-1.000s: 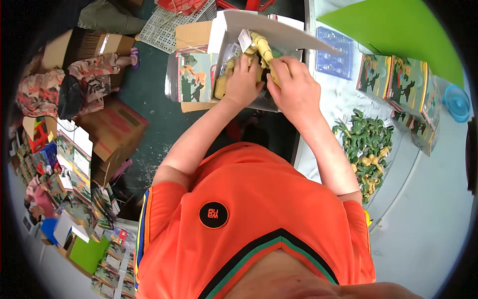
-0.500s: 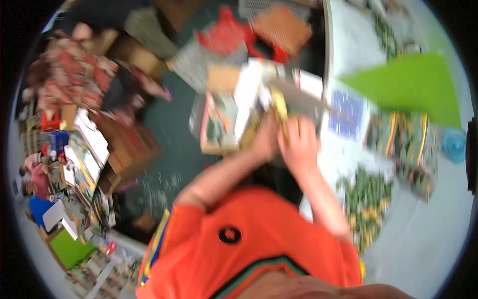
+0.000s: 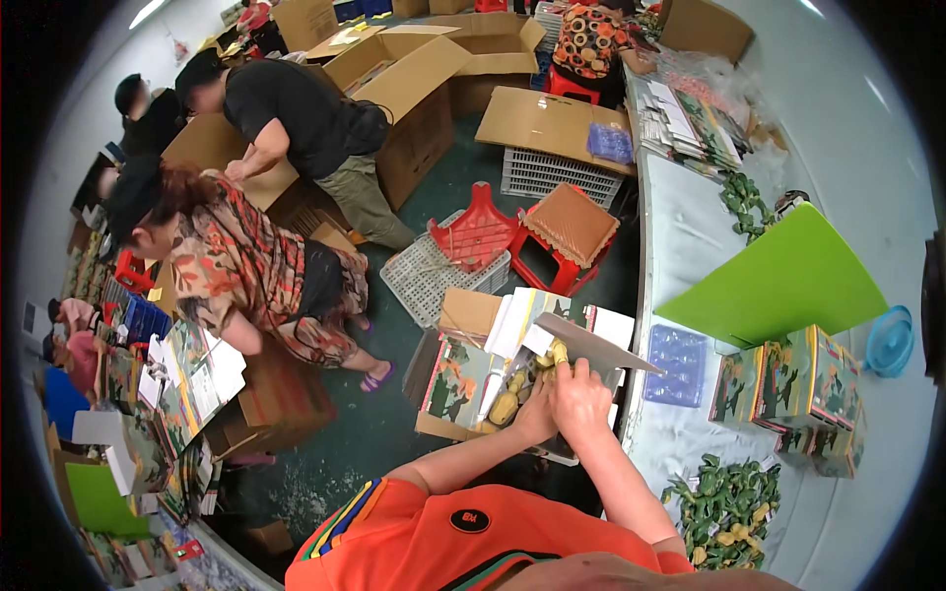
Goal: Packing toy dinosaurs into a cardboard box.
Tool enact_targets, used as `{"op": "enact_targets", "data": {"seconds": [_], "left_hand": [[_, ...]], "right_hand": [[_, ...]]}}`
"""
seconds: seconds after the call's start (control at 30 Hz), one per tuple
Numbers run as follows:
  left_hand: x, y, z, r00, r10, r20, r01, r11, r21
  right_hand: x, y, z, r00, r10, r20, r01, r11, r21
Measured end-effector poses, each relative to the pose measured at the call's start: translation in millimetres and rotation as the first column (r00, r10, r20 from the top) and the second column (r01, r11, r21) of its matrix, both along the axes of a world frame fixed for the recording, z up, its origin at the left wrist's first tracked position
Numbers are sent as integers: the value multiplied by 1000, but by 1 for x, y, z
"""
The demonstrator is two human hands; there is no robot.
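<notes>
My left hand (image 3: 537, 416) and my right hand (image 3: 582, 394) are side by side over an open cardboard box (image 3: 455, 382) at the table's left edge. Both are closed on a clear bag of yellow toy pieces (image 3: 507, 404); some yellow pieces (image 3: 557, 352) stick out above my right fingers. A grey card sheet (image 3: 593, 344) leans over the box just beyond my hands. White and printed leaflets (image 3: 522, 317) stand in the box behind it.
On the white table (image 3: 690, 227) lie a blue blister tray (image 3: 676, 364), printed toy boxes (image 3: 788, 379), a heap of green toy pieces (image 3: 727, 497), a green sheet (image 3: 778, 281) and a blue bowl (image 3: 890, 340). Red stools (image 3: 522, 231), crates, cartons and several people fill the floor to the left.
My head has lifted, so much more of the room and other people show. My hands stay together on the yellow pieces at the box.
</notes>
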State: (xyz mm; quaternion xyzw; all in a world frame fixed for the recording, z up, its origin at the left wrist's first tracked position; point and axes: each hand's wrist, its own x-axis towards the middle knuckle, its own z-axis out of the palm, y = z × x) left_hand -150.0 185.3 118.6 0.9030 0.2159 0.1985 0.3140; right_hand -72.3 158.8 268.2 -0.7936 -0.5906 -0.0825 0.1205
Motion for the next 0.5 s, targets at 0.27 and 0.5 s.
{"op": "enact_targets", "data": {"seconds": [0.27,0.5], "left_hand": [[11,60,116,988,-127,-92,77,902,-425],[1,48,88,976,-147,-161,53,876,-479]], "right_hand": [[13,66,-21,999,-34,-41,22,965,-263],[15,64,-48,991,-53,-124,8,942,-337]]}}
